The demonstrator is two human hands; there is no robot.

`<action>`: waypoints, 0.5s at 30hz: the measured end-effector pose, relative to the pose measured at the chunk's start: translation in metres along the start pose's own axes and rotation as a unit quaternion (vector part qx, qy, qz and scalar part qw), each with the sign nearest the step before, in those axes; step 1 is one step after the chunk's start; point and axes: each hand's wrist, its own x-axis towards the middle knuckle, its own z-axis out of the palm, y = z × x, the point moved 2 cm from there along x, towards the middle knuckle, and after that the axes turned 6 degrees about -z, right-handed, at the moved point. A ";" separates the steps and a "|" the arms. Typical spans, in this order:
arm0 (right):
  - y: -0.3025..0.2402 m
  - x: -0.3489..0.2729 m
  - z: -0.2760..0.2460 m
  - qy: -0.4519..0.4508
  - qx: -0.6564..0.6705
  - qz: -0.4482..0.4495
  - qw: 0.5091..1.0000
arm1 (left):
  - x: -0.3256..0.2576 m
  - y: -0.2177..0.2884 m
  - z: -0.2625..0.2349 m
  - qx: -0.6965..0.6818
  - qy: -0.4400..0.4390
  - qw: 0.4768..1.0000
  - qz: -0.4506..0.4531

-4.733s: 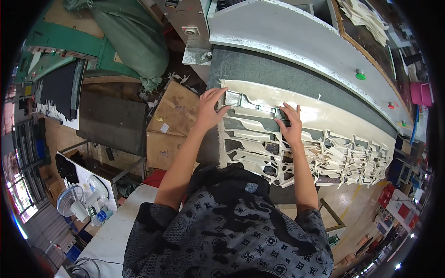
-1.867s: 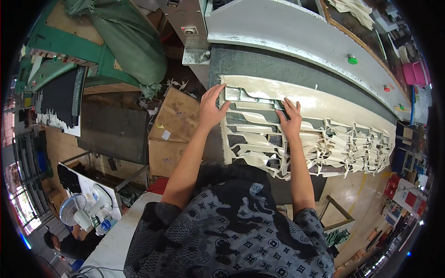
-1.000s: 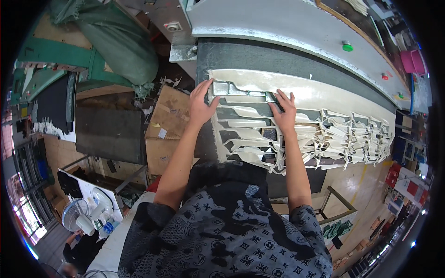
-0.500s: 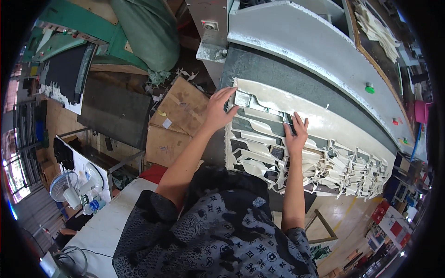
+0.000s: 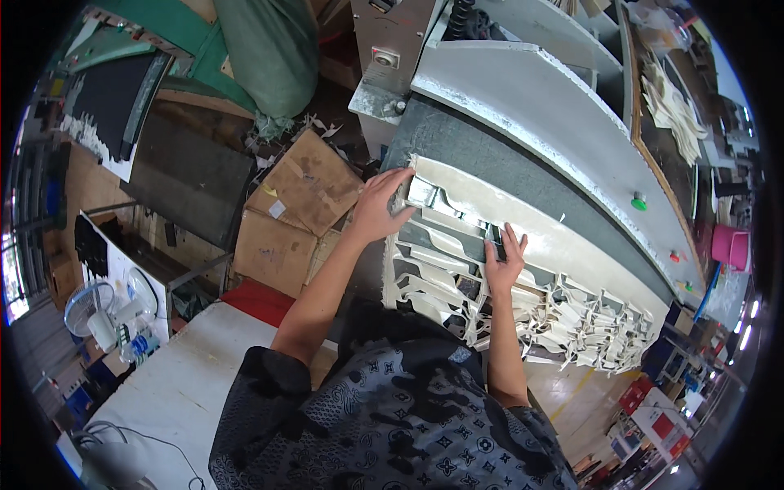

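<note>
A metal cutting die (image 5: 425,193), long and narrow with a wider left end, lies on the upper part of a cream sheet (image 5: 531,216). At its wide end is my left hand (image 5: 380,204), thumb and fingers spread to either side of that end and gripping it. My right hand (image 5: 504,260) holds the narrow right end between thumb and fingers. Nearer to me, the sheet is cut into thin strips with long openings, and tangled cream offcuts (image 5: 572,322) lie at its right.
The sheet rests on a dark green-grey board (image 5: 490,139), with a grey machine beam (image 5: 539,106) above it. Cardboard boxes (image 5: 273,253) stand to the left, beyond a white table (image 5: 184,371). A green button (image 5: 638,202) is on the beam.
The whole view has shifted, so the sheet and machine sit lower and tilt more. Both hands stay at the ends of the cutting die, which shows no clear movement on the sheet.
</note>
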 end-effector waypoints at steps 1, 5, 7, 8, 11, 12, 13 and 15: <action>0.003 0.002 0.001 -0.002 0.009 0.001 1.000 | -0.001 0.005 -0.003 -0.028 0.034 0.999 0.006; 0.003 0.016 -0.008 -0.050 0.034 0.040 0.997 | -0.033 0.039 -0.006 0.007 0.124 0.992 0.030; -0.018 0.039 -0.029 -0.052 0.099 0.067 0.991 | -0.052 0.068 0.011 -0.083 0.086 0.991 0.059; -0.019 0.045 -0.040 -0.024 0.075 0.053 0.996 | -0.064 0.082 0.028 -0.120 0.009 0.992 0.020; -0.006 0.060 -0.064 0.023 0.096 0.041 0.994 | -0.072 0.129 0.080 -0.152 -0.255 0.953 0.055; -0.003 0.067 -0.068 0.039 0.108 0.032 0.993 | -0.073 0.133 0.102 -0.145 -0.361 0.920 0.039; 0.002 0.073 -0.072 0.030 0.125 0.043 0.991 | -0.073 0.138 0.122 -0.119 -0.367 0.919 0.084; 0.009 0.084 -0.082 0.009 0.159 0.058 0.985 | -0.075 0.139 0.156 -0.083 -0.406 0.909 0.032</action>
